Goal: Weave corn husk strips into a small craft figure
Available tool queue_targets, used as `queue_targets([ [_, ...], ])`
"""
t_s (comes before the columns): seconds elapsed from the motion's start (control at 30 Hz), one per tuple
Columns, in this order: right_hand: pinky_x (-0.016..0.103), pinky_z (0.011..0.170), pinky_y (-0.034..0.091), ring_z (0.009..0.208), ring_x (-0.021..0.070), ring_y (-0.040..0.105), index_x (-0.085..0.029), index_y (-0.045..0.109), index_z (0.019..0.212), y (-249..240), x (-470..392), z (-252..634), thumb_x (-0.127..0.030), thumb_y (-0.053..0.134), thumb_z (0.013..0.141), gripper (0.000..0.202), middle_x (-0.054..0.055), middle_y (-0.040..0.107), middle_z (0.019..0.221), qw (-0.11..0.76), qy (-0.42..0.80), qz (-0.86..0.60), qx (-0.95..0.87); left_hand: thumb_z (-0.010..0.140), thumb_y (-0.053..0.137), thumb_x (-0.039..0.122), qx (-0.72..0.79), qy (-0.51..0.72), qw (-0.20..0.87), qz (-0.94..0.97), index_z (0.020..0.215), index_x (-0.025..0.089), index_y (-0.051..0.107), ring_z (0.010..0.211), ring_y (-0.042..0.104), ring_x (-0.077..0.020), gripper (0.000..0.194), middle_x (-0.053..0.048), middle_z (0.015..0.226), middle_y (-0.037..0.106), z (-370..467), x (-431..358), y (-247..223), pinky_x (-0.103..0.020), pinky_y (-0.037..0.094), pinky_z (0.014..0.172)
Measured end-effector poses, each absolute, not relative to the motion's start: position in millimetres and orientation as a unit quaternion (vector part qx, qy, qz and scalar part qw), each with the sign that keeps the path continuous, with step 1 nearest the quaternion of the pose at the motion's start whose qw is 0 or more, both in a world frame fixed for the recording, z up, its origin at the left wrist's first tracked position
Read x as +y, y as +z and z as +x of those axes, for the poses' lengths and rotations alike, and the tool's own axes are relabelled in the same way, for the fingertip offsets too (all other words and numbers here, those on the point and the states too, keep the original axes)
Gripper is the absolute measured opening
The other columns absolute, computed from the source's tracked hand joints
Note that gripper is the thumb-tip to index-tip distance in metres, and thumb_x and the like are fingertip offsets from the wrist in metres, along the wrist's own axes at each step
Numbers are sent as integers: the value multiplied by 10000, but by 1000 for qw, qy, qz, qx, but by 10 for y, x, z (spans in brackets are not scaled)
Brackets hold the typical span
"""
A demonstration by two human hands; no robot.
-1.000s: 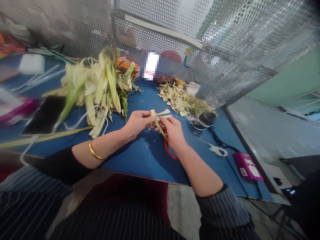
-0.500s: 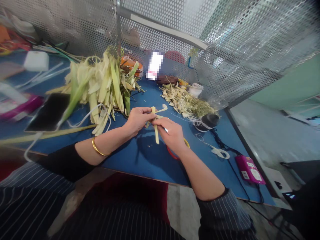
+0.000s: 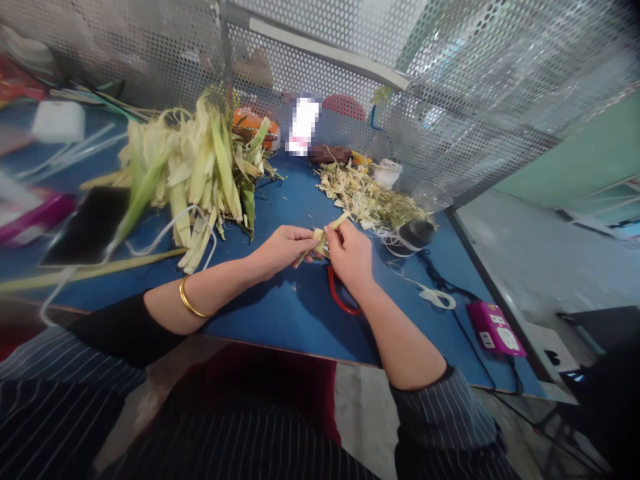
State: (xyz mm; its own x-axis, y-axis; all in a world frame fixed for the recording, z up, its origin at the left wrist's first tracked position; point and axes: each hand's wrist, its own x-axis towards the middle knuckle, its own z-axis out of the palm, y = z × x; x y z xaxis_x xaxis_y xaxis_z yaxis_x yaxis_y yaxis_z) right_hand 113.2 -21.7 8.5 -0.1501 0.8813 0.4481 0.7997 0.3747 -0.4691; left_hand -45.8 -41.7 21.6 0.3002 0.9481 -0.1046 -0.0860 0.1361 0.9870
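Observation:
Over the blue table (image 3: pixel 280 313), my left hand (image 3: pixel 280 248) and my right hand (image 3: pixel 350 252) meet and both pinch a small folded strip of pale leaf (image 3: pixel 325 235). One end of the strip sticks up to the right between my right fingers. A gold bangle (image 3: pixel 189 301) sits on my left wrist. Under my right hand lies a pair of red-handled scissors (image 3: pixel 337 297), partly hidden by the wrist.
A heap of pale green leaf strips (image 3: pixel 195 167) lies at the back left, with a black phone (image 3: pixel 87 227) and white cable beside it. Leaf scraps (image 3: pixel 370 197), a spool of thread (image 3: pixel 413 237) and a pink power bank (image 3: pixel 495 330) lie right. Perforated metal screen (image 3: pixel 450 100) behind.
The hanging end of the strip has been folded up, so the piece is now shorter and tighter between both hands. My right hand has lifted and turned toward the left hand.

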Motion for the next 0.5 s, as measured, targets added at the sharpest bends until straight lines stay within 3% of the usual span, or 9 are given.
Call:
queue_targets([
  [0.17, 267, 538, 268, 528, 130, 417, -208, 502, 702, 99, -229, 1100, -342, 495, 876, 219, -20, 503, 575, 337, 71, -555, -757, 705, 705, 182, 419, 427, 573, 560, 655, 133, 690, 515, 476, -64, 72, -5, 603, 621, -457, -419, 134, -182, 333, 472],
  [0.23, 266, 537, 258, 527, 125, 402, -210, 478, 678, 89, -221, 1091, -337, 497, 872, 233, -23, 502, 575, 339, 74, -552, -758, 706, 691, 149, 428, 439, 560, 557, 708, 139, 706, 540, 503, -69, 18, 2, 625, 638, -437, -424, 113, -182, 371, 514],
  [0.33, 262, 533, 255, 522, 119, 388, -213, 469, 661, 76, -204, 1099, -363, 505, 871, 260, -32, 492, 556, 351, 93, -552, -751, 720, 683, 125, 458, 452, 569, 512, 802, 152, 711, 530, 532, -75, 91, -2, 620, 655, -408, -438, 130, -189, 391, 516],
  [0.5, 250, 520, 312, 487, 109, 431, -211, 588, 897, 158, -195, 1158, -447, 549, 854, 242, -61, 521, 519, 372, 225, -534, -725, 715, 721, 157, 484, 490, 575, 441, 746, 140, 709, 473, 495, -55, 38, -14, 615, 650, -434, -399, 154, -199, 386, 489],
])
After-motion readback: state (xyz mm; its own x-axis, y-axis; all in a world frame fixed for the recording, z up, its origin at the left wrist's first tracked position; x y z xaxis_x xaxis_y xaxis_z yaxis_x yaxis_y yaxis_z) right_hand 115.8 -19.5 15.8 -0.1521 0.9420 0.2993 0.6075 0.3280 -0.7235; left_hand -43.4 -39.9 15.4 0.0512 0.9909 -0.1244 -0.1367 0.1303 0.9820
